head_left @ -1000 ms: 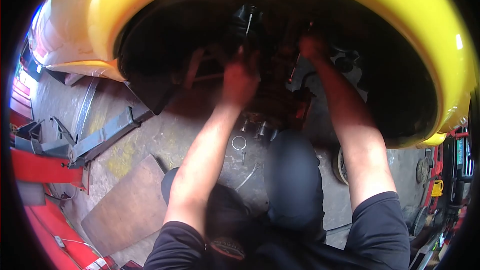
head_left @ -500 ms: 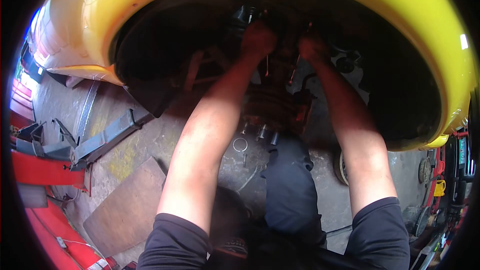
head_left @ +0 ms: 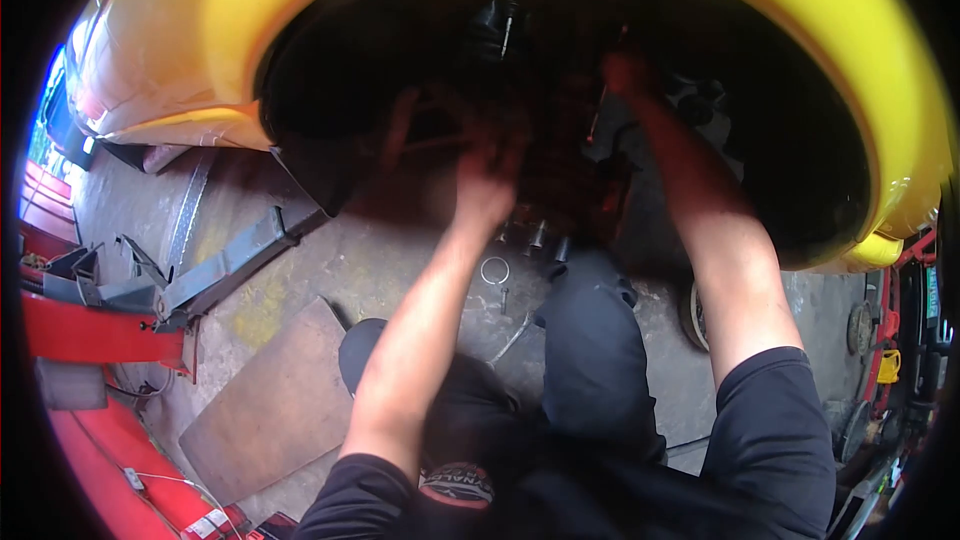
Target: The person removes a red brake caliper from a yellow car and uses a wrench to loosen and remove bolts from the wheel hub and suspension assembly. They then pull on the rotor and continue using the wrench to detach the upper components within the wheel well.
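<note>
Inside the dark wheel well, my right hand point(head_left: 627, 75) is closed round a slim metal rod-like tool point(head_left: 594, 126), whose ends show above and below the fist. Its exact kind is lost in shadow. My left hand point(head_left: 488, 185) is lower, beside the wheel hub assembly point(head_left: 575, 200); its fingers are dim and blurred but look stretched out, with nothing visible in them. A thin shiny rod point(head_left: 508, 32) stands upright near a dark suspension part, apart from both hands. Wheel studs point(head_left: 538, 234) stick out at the hub's near side.
The yellow fender point(head_left: 240, 30) arches over the wheel well. On the floor lie a metal ring point(head_left: 494, 271), a bolt point(head_left: 504, 300) and a brown board point(head_left: 265, 400). A grey lift arm point(head_left: 225, 268) reaches in from the left, and a round part point(head_left: 695, 315) lies at right.
My left hand has let go of the shiny rod and come down towards the hub, leaving the rod in place. My right hand stays high with its tool. The view has shifted slightly.
</note>
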The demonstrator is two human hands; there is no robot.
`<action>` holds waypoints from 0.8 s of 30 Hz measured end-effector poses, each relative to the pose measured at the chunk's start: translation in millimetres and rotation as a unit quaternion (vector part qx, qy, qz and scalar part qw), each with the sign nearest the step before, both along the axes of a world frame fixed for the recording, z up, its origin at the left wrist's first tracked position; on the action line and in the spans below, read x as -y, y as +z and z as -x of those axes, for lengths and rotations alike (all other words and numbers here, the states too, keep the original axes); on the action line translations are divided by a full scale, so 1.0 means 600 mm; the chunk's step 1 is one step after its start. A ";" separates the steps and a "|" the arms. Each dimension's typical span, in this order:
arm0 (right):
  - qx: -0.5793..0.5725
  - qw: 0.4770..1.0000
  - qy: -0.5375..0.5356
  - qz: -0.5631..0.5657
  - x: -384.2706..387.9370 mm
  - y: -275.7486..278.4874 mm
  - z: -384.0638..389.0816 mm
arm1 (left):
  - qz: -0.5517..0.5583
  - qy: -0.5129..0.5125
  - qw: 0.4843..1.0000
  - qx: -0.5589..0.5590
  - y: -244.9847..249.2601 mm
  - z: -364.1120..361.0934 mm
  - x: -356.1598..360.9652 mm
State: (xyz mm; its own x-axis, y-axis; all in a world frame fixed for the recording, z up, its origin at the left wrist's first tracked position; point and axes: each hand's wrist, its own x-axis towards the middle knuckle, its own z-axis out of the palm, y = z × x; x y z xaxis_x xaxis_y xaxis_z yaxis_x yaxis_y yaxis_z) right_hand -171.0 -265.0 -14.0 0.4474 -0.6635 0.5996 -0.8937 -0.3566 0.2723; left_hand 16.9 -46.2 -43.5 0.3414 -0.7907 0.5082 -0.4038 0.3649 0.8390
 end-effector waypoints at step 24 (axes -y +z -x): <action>0.050 0.992 0.007 -0.116 0.043 -0.046 0.025 | 0.024 0.055 0.890 0.451 0.060 -0.028 0.236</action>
